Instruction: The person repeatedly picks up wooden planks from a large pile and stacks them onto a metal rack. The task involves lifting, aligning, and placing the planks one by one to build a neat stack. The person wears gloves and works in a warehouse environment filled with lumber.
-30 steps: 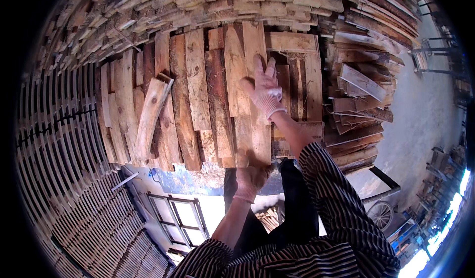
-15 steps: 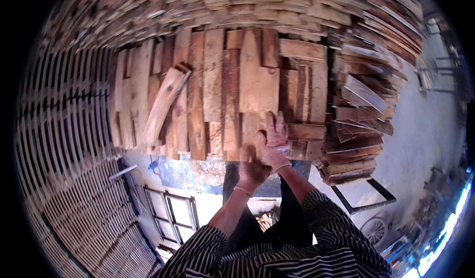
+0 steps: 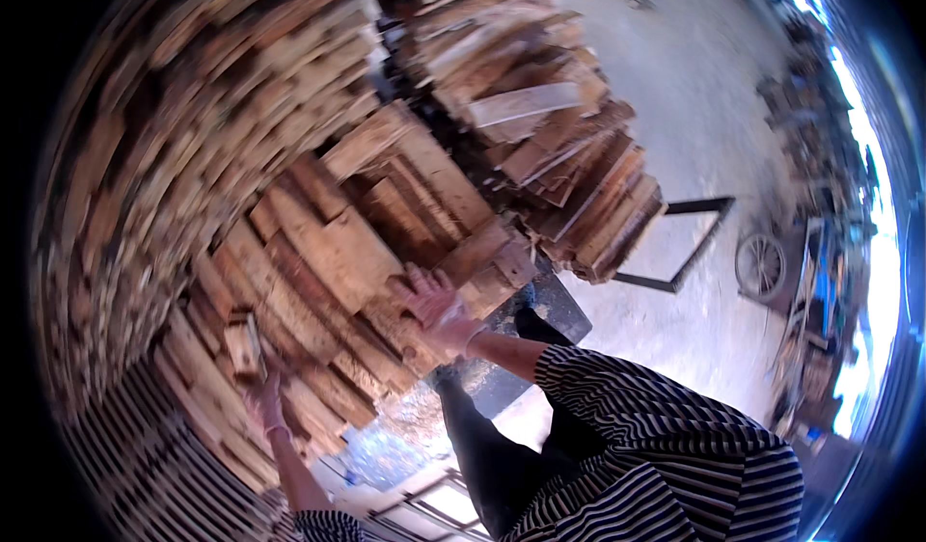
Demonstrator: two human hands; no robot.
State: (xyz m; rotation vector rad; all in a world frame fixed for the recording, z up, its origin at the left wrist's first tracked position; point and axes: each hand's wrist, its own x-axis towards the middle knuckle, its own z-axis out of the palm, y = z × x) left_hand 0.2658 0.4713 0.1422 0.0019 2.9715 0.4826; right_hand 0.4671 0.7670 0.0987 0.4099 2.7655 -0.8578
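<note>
My left hand, in a pale pinkish glove, is at the near end of a loose short board that lies across the left part of the board layer. Its fingers are blurred, so I cannot tell whether they grip that board. To the right, my right hand, gloved alike, lies open with fingers spread over the near ends of the laid boards. Those boards are rough, brown and tan, set side by side with some gaps.
A tall stack of wood rises behind the layer. More uneven boards are piled to the right. Beyond them are a dark metal frame and a spoked wheel on the pale floor. Dark slats stand at the lower left.
My view has swung to the right, tilting the scene. My hands, close together before, are now apart: the left has reached over to the loose board, while the right stays by the near ends.
</note>
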